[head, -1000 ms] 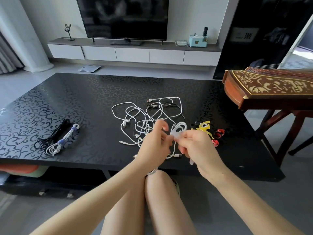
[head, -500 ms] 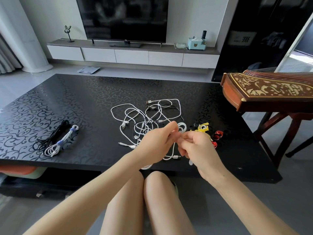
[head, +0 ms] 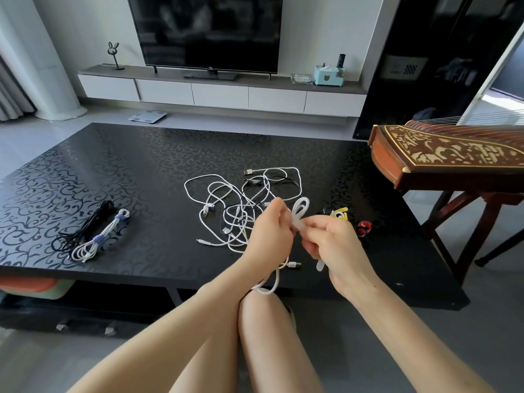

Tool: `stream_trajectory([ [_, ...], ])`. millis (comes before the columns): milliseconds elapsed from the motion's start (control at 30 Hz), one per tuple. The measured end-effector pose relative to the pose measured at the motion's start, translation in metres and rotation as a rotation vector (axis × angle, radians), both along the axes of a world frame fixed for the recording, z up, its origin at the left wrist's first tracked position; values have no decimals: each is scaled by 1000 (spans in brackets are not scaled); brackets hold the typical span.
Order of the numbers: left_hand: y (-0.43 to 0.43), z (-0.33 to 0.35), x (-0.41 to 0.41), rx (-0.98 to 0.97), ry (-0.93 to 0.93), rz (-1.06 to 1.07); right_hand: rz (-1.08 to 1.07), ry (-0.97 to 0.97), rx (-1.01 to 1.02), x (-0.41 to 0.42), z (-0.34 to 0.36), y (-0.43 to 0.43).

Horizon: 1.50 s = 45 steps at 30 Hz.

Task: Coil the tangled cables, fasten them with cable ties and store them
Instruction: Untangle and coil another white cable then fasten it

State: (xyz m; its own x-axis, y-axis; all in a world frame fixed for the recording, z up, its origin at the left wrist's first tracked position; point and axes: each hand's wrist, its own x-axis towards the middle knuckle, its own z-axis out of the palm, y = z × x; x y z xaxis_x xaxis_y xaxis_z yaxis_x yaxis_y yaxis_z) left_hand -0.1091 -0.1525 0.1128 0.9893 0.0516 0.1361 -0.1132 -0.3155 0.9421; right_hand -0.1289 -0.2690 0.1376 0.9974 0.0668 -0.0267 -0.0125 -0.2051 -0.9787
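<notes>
Over the near edge of the black table [head: 141, 171], my left hand [head: 269, 234] and my right hand [head: 331, 245] meet on a folded white cable [head: 301, 207]. Its loop sticks up between them and a long loop hangs down toward my knees. Both hands pinch a pale cable tie [head: 297, 224] at the fold; the tie's tail pokes out below my right hand. A tangle of white and dark cables [head: 241, 199] lies on the table just behind. Yellow ties [head: 338, 214] and red ties [head: 363, 226] lie to the right.
Two tied coils, one black [head: 85, 228] and one white with blue ties [head: 99, 239], lie at the table's left. A wooden zither on a stand [head: 448, 154] sits close to the table's right side. A TV unit [head: 221, 92] lines the far wall.
The hands have drawn slightly apart and the cable's loop now stands out between them. The pale tie shows at the fold. The hanging loop has swung lower toward my knees.
</notes>
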Motion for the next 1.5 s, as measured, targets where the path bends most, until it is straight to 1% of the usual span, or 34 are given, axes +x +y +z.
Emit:
stream_trajectory([
  [67, 3, 5, 1, -212, 136, -68, -11, -4, 2, 1, 1, -3],
  [100, 6, 6, 1, -285, 177, -114, -12, -8, -4, 1, 2, -4],
  [133, 10, 8, 2, -319, 211, -166, -13, -14, -7, 1, 1, -5],
  [200, 18, 11, 3, -296, 298, -269, -10, -46, -1, 1, 1, -7],
  [233, 20, 11, 3, -290, 375, -312, -10, -69, 6, 1, 2, -7],
  [300, 21, 12, 2, -356, 545, -376, 0, -118, 12, 2, 3, -8],
  [333, 19, 12, 2, -415, 583, -391, 8, -139, 1, 2, 4, -8],
  [400, 16, 15, 3, -539, 557, -362, 22, -180, -24, 3, 5, -9],
  [467, 13, 19, 3, -577, 487, -305, 26, -209, -37, 2, 6, -11],
  [533, 11, 21, 0, -515, 428, -256, 46, -202, -15, 0, 6, -14],
  [600, 9, 22, -3, -367, 358, -209, 62, -164, 16, -2, 5, -17],
  [667, 7, 22, -6, -233, 292, -154, 50, -130, -2, -5, 1, -23],
  [733, 6, 22, -6, -204, 258, -126, 47, -118, -39, -6, -3, -29],
  [867, 7, 26, -7, -152, 202, -129, 127, -122, -54, -7, -5, -42],
  [933, 10, 31, -8, -120, 150, -163, 181, -81, -87, -4, -5, -50],
  [967, 13, 34, -10, -108, 122, -189, 226, -29, -77, -2, -4, -55],
  [1000, 15, 37, -12, -97, 94, -216, 270, 39, -36, 1, -4, -60],
  [1067, 21, 43, -15, -52, 38, -266, 306, 214, 153, 9, -5, -68],
  [1133, 26, 47, -17, 36, -10, -302, 343, 377, 321, 15, -7, -74],
  [1233, 31, 52, -21, 188, -75, -333, 404, 543, 464, 19, -9, -71],
  [1300, 34, 52, -22, 319, -134, -327, 372, 638, 558, 23, -10, -68],
  [1400, 36, 53, -26, 544, -257, -268, 320, 671, 596, 31, -9, -63],
  [1500, 36, 52, -30, 682, -391, -272, 321, 638, 503, 40, -8, -59],
])
